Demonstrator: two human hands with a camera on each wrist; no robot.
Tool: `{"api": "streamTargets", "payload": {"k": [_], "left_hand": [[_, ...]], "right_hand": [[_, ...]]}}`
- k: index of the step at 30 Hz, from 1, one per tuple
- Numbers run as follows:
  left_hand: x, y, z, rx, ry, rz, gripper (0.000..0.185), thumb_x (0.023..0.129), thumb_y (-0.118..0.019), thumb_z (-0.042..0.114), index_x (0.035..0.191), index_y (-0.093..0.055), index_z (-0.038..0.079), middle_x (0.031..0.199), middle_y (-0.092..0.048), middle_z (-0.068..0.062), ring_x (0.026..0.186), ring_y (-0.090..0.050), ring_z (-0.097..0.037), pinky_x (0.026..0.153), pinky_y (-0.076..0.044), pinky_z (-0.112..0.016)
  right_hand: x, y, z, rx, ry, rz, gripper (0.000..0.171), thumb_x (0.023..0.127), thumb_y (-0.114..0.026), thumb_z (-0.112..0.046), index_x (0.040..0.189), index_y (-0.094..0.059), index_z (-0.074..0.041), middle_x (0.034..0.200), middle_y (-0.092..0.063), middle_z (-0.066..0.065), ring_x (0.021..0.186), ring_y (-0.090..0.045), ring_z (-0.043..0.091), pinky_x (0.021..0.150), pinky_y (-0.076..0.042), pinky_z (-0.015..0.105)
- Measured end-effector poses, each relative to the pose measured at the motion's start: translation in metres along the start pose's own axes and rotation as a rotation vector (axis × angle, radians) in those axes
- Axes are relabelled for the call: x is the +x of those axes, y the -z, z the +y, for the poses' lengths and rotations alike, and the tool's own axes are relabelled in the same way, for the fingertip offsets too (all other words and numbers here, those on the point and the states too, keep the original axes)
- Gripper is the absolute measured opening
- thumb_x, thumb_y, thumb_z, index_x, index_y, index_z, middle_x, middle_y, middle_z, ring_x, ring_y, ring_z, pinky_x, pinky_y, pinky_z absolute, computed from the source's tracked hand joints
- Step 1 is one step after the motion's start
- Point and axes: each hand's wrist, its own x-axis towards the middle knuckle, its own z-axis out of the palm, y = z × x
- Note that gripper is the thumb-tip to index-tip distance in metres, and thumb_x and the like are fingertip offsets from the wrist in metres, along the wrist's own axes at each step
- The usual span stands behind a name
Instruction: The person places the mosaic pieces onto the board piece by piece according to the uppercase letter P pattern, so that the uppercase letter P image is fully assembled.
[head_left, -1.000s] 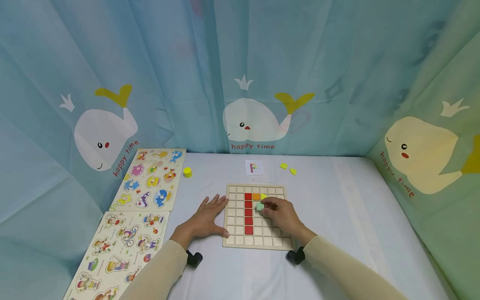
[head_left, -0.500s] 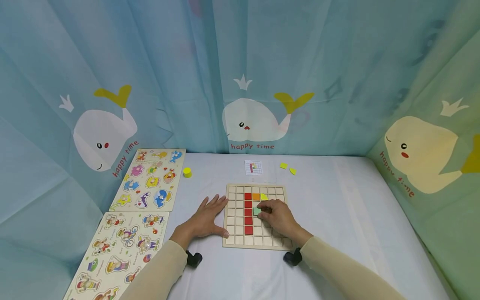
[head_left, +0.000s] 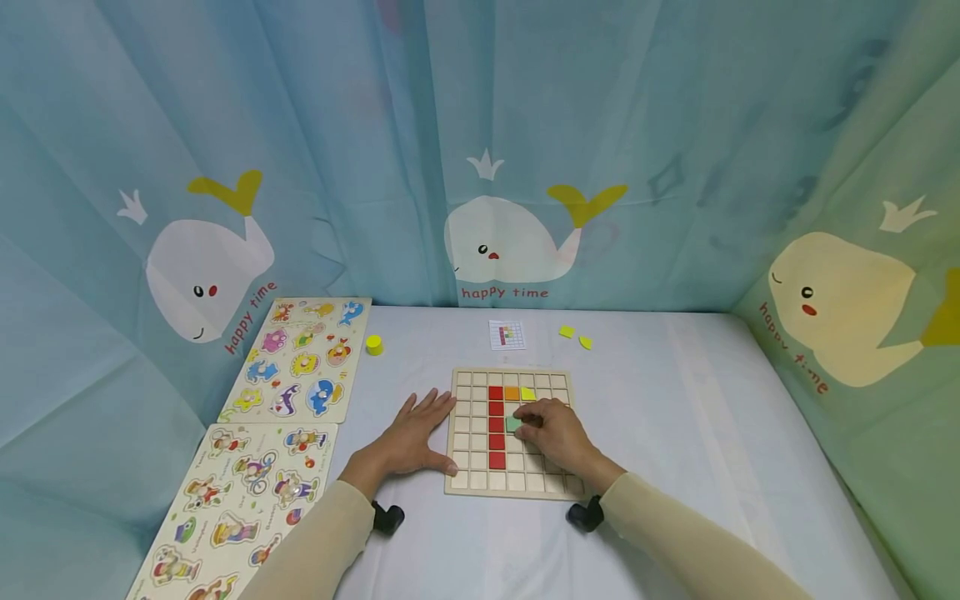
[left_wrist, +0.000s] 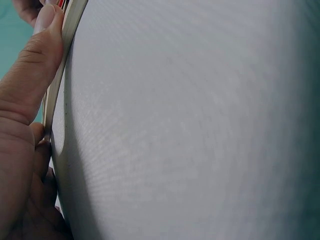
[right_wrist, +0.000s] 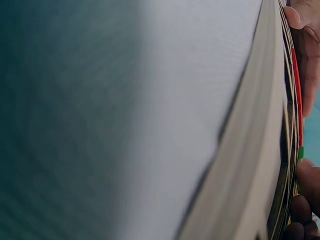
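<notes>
A wooden grid board [head_left: 468,479] lies on the white table, with a column of red tiles [head_left: 496,425], an orange tile [head_left: 512,392] and a yellow tile [head_left: 528,393] set in it. My right hand [head_left: 551,433] rests on the board and pinches a light green tile [head_left: 513,423] just right of the red column. My left hand [head_left: 411,437] lies flat on the table, fingers straight, thumb against the board's left edge [left_wrist: 67,37]. In the right wrist view, the board edge [right_wrist: 260,150] and my fingertips [right_wrist: 307,180] show beside the green tile.
Two animal peg puzzles [head_left: 303,358] [head_left: 240,500] lie at the left. A yellow cylinder [head_left: 374,344], a pattern card [head_left: 507,335] and two yellow pieces [head_left: 576,337] sit behind the board. Whale-print curtains close in the table at the back and sides.
My right hand drew back toward me with the green tile, from beside the yellow tile to about one row lower by the red column. The left hand stayed put.
</notes>
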Motion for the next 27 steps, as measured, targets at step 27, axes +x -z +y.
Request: {"api": "streamTargets", "payload": {"k": [27], "left_hand": [[-0.0001,0.001,0.0011,0.002,0.002,-0.005,0.12,0.06,-0.079,0.068,0.157,-0.022,0.024,0.164,-0.017,0.008,0.153,-0.004,-0.016,0.126,0.002,-0.043]], "right_hand": [[-0.0005,0.0025,0.0008,0.011,0.017,-0.022,0.026,0.081,-0.078,-0.015,0.106,-0.074,-0.016,0.103,-0.069,-0.005,0.094,-0.057,0.012,0.083,-0.05,0.031]]}}
